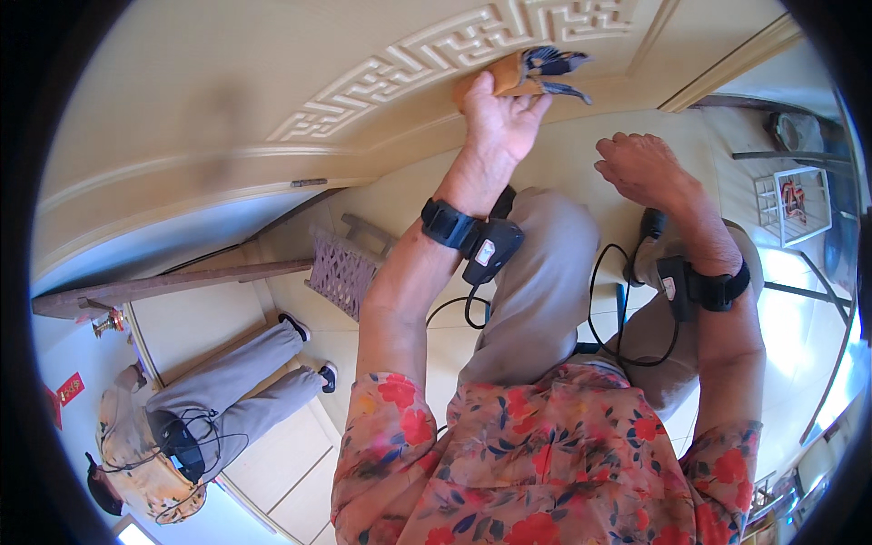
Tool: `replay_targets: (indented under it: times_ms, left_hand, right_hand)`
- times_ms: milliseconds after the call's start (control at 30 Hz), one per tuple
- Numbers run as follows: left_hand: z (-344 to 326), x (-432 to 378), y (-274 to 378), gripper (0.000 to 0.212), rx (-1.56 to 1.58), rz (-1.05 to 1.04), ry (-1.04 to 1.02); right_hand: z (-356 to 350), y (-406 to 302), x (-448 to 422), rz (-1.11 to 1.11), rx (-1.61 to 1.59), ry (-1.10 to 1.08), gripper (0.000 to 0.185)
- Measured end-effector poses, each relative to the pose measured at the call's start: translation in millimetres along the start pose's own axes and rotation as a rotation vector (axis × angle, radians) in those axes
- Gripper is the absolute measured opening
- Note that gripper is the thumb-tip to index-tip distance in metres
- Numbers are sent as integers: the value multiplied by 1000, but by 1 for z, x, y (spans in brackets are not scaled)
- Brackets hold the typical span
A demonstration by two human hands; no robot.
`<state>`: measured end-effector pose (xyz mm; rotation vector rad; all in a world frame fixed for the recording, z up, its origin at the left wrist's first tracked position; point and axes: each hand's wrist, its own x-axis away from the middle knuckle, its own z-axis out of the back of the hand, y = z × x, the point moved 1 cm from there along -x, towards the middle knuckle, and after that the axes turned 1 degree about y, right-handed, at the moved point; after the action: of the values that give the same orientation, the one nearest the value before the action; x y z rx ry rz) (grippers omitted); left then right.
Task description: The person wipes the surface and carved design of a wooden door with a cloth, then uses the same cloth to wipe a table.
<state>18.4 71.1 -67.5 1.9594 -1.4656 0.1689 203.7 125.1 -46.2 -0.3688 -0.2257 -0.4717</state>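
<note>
My left hand (503,119) is raised at the top middle, holding a folded cloth (511,73), orange-brown with dark blue patterned ends, against or very near the lower part of a cream door panel (381,136). A raised fretwork pattern (409,68) runs across that panel just above the cloth. To the right, my right hand (637,163) hangs over the floor near my knee with its fingers loosely curled; no object shows in it. Both wrists wear black straps with small cabled devices.
A lilac woven stool (344,269) stands at left beside a wooden threshold bar (204,276). Another person (225,381) in grey trousers is at lower left. On the right are a white wire basket (793,204) and dark metal bars (790,156). Black cables loop by my legs.
</note>
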Motion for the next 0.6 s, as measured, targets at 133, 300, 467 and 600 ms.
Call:
replay_targets:
  times_ms: [133, 300, 467, 600]
  left_hand:
    - [-43, -6, -38, 43, -86, 109, -66]
    - [-60, -12, -59, 47, -138, 123, -97]
    - [-6, -6, -16, 53, -89, 19, -7]
    - [97, 3, 63, 59, -17, -227, 385]
  right_hand:
    - [-1, 1, 0, -4, 5, -11, 23]
    - [6, -7, -4, -47, 15, -102, 24]
    - [-2, 1, 3, -5, 21, -10, 24]
    - [-6, -5, 4, 4, 53, -22, 24]
